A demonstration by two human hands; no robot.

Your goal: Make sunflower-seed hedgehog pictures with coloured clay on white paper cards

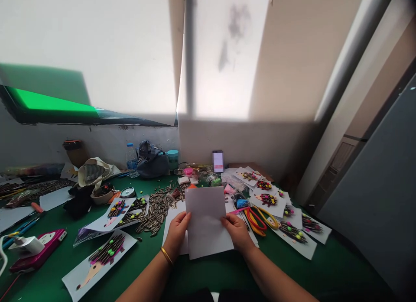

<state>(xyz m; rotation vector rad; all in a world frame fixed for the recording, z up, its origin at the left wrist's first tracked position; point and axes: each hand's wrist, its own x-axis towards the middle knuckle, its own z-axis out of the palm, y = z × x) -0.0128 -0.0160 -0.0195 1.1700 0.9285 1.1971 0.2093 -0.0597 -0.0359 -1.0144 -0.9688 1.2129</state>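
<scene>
A blank white sheet of paper (208, 226) is held up in front of me by both hands. My left hand (178, 232) pinches its left edge, thumb on the near face; a gold bangle circles that wrist. On the opposite edge my right hand (238, 232) grips the paper the same way. More white paper (172, 219) lies under and behind the held sheet, partly hidden by it. Striped sunflower seeds (159, 209) are heaped left of the paper. Scissors with red and yellow handles (256, 222) lie just right of my right hand.
Hedgehog pictures made with seeds and pompoms lie at left (100, 261) and right (294, 237). A phone (218, 161) leans upright at the back. Also on the green table (208, 278) are a water bottle (131, 161), a dark bag (152, 161) and a pink power strip (40, 252).
</scene>
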